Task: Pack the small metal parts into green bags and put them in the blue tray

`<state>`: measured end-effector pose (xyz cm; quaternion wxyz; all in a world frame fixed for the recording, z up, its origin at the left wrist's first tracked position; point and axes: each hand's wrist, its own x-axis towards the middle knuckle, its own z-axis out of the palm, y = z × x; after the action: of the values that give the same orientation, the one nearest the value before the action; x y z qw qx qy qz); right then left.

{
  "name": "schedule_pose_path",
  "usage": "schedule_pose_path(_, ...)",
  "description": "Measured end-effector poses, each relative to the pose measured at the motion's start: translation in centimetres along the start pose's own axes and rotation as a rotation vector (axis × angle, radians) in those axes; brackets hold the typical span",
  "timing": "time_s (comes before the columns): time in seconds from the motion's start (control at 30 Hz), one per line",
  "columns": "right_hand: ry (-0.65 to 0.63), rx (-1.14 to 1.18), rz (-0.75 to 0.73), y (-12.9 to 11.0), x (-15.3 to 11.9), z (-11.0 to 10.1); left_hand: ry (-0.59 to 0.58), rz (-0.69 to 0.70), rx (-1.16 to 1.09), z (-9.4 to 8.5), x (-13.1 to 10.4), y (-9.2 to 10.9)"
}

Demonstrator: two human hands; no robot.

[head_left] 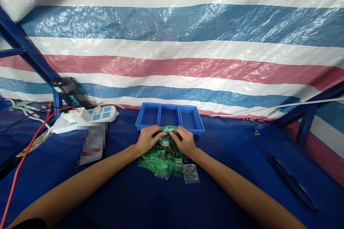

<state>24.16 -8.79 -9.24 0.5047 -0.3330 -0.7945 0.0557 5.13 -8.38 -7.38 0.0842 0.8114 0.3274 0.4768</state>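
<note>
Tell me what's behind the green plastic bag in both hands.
Behind the green plastic bag sit three blue trays side by side, then the striped tarp. The bag, left hand and right hand hide most of the near wall of the middle tray.

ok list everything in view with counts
table: 1, blue, under everything
sheet: 1, red-white-blue stripes, behind table
frame: parts, blue, both sides
bins: 3, blue, centre, side by side
power strip: 1, white, left
cables: several, red, black, white, mostly left
bottle: 1, dark, behind power strip
blurred item: 1, dark, before power strip
small parts: several, brassy, right, near sheet
loop: 1, black, right, unclear what
packet: 1, green, before bins
pile: count unclear, mostly green, nearer than packet
small bag: 1, clear, right of pile
left hand: 1, bare, gripping packet
right hand: 1, bare, gripping packet
</note>
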Motion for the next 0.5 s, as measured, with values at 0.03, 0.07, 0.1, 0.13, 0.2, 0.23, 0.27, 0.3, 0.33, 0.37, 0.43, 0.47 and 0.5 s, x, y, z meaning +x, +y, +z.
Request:
schedule_pose_path(0.03, 0.000, 0.000, 0.000, 0.03, 0.00, 0.01, -0.001, -0.003, -0.001, -0.01, -0.01, 0.00)
schedule_pose_path(0.07, 0.001, -0.001, 0.001, 0.04, 0.00, 0.02, -0.002, -0.007, -0.002, -0.02, -0.01, 0.01)
schedule_pose_path(0.1, 0.003, -0.002, 0.004, 0.05, -0.01, 0.03, -0.005, -0.012, -0.002, -0.02, -0.01, 0.01)
schedule_pose_path(0.13, 0.004, -0.003, 0.007, 0.06, -0.01, 0.03, -0.008, -0.015, -0.002, -0.03, -0.01, 0.02)
schedule_pose_path(0.2, 0.004, -0.003, 0.014, 0.05, -0.03, 0.04, -0.011, -0.016, -0.003, -0.04, -0.02, 0.02)
schedule_pose_path(0.23, 0.002, -0.002, 0.018, 0.04, -0.03, 0.04, -0.010, -0.016, -0.003, -0.04, -0.02, 0.02)
schedule_pose_path(0.27, -0.001, 0.000, 0.020, 0.03, -0.04, 0.04, -0.010, -0.015, -0.003, -0.03, -0.03, 0.01)
schedule_pose_path(0.3, -0.003, 0.001, 0.021, 0.02, -0.04, 0.04, -0.010, -0.015, -0.002, -0.03, -0.04, 0.01)
schedule_pose_path(0.33, -0.003, 0.002, 0.021, 0.02, -0.05, 0.05, -0.008, -0.014, -0.001, -0.03, -0.04, 0.00)
schedule_pose_path(0.37, -0.002, 0.002, 0.019, 0.03, -0.05, 0.05, -0.007, -0.012, 0.000, -0.02, -0.04, -0.01)
schedule_pose_path(0.43, -0.003, 0.002, 0.014, 0.06, -0.05, 0.06, -0.006, -0.006, 0.003, -0.02, -0.02, -0.01)
schedule_pose_path(0.47, -0.003, 0.001, 0.012, 0.09, -0.05, 0.06, -0.007, -0.001, 0.007, -0.03, 0.00, 0.00)
schedule_pose_path(0.5, -0.005, -0.001, 0.011, 0.11, -0.04, 0.06, -0.008, 0.003, 0.011, -0.04, 0.03, 0.01)
